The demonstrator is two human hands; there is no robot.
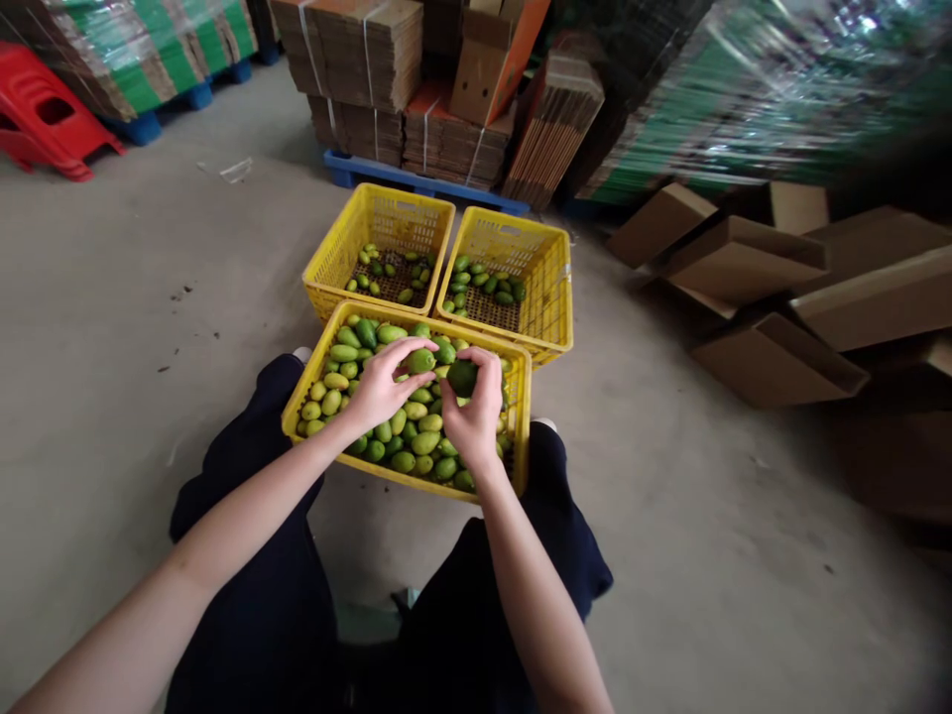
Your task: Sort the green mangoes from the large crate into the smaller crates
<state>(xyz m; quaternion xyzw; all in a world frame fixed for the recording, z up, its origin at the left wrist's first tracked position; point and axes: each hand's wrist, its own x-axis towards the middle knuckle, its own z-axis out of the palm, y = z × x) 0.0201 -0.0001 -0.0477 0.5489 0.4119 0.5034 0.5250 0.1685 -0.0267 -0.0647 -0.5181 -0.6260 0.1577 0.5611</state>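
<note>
A light-green oval fruit [421, 361] is clasped by the left grip [383, 382], a dark-green oval fruit [462, 377] by the right grip [478, 405]; beneath both, a yellow crate [523, 416] is laden with loose fruit [429, 423]. Each is judged light, firm and bruisable, best cupped around its middle

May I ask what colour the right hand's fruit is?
The fruit is dark green, in the head view.
</note>
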